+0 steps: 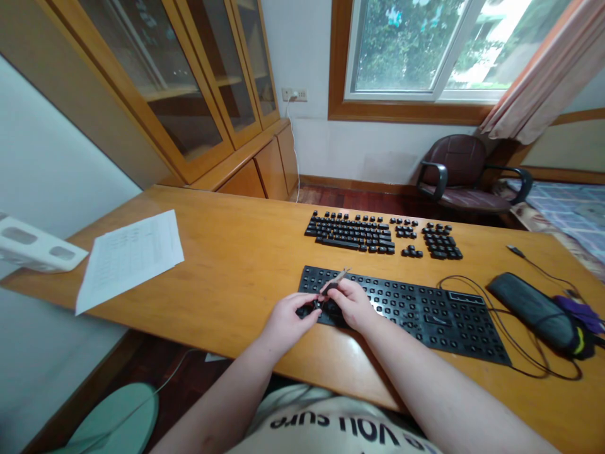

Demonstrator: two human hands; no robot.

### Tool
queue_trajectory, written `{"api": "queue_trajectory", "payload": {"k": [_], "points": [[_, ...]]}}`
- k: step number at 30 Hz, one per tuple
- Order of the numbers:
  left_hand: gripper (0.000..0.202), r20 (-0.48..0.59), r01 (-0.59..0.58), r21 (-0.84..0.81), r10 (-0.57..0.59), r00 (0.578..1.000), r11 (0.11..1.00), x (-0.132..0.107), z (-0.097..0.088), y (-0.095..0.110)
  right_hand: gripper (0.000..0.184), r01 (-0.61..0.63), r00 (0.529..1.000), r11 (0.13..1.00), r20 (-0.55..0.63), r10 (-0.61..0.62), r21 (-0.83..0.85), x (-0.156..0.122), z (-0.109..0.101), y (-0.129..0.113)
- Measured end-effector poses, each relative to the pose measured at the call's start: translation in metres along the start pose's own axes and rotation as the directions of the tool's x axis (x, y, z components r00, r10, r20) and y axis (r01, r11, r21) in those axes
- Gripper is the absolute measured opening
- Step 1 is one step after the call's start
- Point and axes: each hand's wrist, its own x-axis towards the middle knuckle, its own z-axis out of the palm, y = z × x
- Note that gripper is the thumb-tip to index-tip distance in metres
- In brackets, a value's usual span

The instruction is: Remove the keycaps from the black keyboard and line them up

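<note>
A black keyboard base lies on the desk in front of me, its keycaps off and rows of small switch posts showing. My left hand is over its left end, thumb and fingers pinched together at a small dark piece I cannot make out. Close against it, my right hand is closed around a thin, pale, pointed strip, which sticks up past the fingers. Something dark also shows between the hands, partly hidden by them. Behind the base, black keycaps lie laid out in keyboard order.
On the right are a dark pencil case, a purple item and looped black cable. Printed paper sheets and a white perforated object lie left. A chair stands beyond the desk, a green stool below left.
</note>
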Motion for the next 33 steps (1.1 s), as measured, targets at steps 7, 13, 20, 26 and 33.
{"api": "queue_trajectory", "payload": {"k": [7, 13, 20, 26, 33], "points": [[0.028, -0.001, 0.076, -0.101, -0.077, 0.997, 0.992, 0.001, 0.001, 0.002, 0.026, -0.021, 0.999, 0.996, -0.045, 0.025, 0.085, 0.003, -0.001, 0.002], [0.023, 0.043, 0.145, -0.277, -0.138, 0.989, 0.950, -0.002, 0.003, -0.011, 0.033, -0.110, 0.992, 0.941, -0.024, 0.124, 0.319, 0.004, 0.002, 0.003], [0.025, 0.055, 0.185, -0.356, -0.178, 0.983, 0.916, -0.007, 0.008, -0.010, 0.031, -0.126, 0.991, 0.910, 0.008, 0.133, 0.394, 0.003, 0.002, 0.004], [0.022, 0.067, 0.155, -0.316, -0.141, 0.988, 0.936, -0.007, 0.006, -0.001, 0.034, -0.209, 0.978, 0.874, 0.103, 0.182, 0.439, 0.005, 0.001, 0.005], [0.019, 0.023, 0.077, -0.157, -0.074, 0.997, 0.985, -0.005, -0.005, -0.005, 0.034, -0.235, 0.972, 0.871, 0.116, 0.205, 0.431, 0.005, 0.003, 0.003]]}}
